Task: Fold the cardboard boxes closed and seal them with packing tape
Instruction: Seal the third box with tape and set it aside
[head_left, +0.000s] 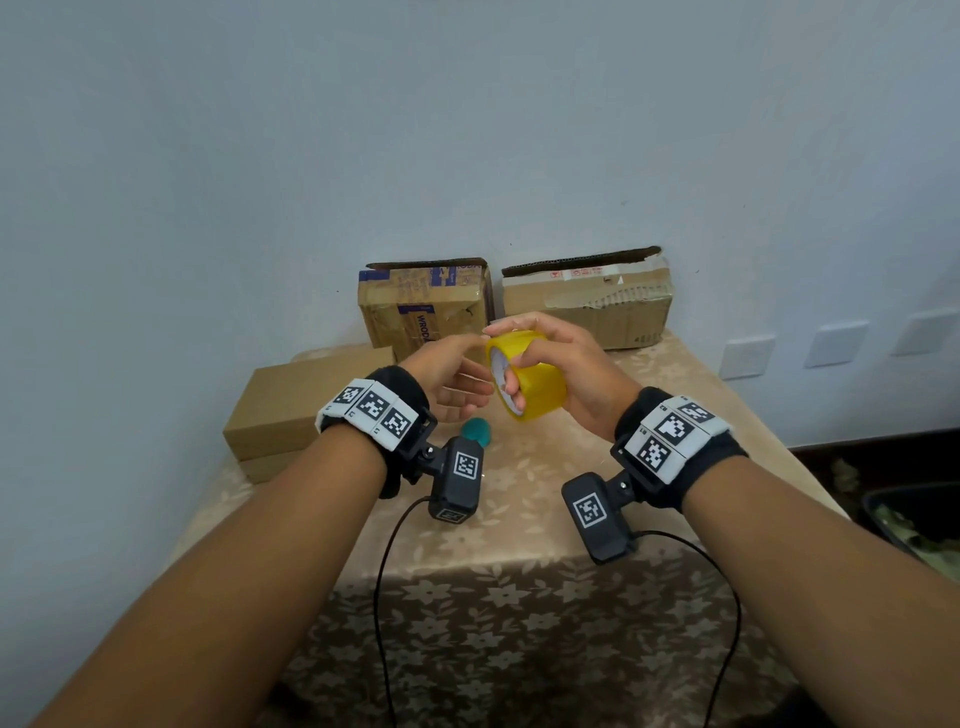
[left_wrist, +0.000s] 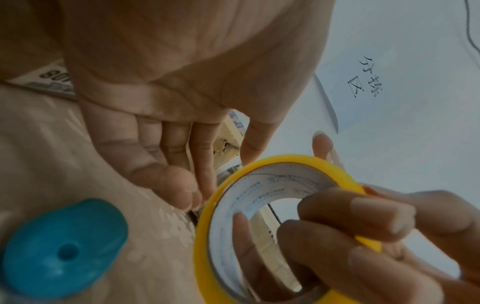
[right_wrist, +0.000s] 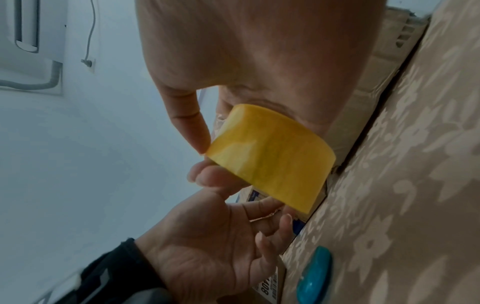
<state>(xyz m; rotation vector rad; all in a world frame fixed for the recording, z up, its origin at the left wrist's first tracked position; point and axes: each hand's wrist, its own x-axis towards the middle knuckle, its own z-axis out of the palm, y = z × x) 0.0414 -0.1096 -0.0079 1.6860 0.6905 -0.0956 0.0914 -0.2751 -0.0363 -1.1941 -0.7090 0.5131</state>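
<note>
A: Item one, surface and room?
B: Table (head_left: 675, 395) under a beige floral cloth, set against a pale blue-grey wall (head_left: 467, 130). White wall plates (head_left: 747, 356) at far right. A dark bin (head_left: 919, 514) is cut off at the right edge.

A: Boxes, left to right?
B: Plain brown box (head_left: 291, 405) at the near left, closed, lying on the table's left edge. Printed box with blue lettering (head_left: 421, 306) at far centre, against the wall. Torn box with old tape (head_left: 587, 301) at the far right, just beside it. The tops of both far boxes look open; their flaps are hard to make out.

A: Small items?
B: Teal plastic object (left_wrist: 64, 248) with a hole in it, lying on the cloth below the hands; what it is cannot be told.

A: Hidden or unclear?
B: The lettering on the printed box is partly covered by the left hand (head_left: 452, 379). Black handwriting on the wall shows in the left wrist view but is not legible.

A: Tape and grip?
B: Yellow packing tape roll (head_left: 530, 379), held up above the table centre. Right hand (head_left: 566, 364) grips it, fingers hooked through the white core, thumb on the outer face. Left hand's fingers lie loosely extended, its fingertips (right_wrist: 205, 174) touching the roll's far edge beside the right thumb; whether they pinch a tape end cannot be told.
</note>
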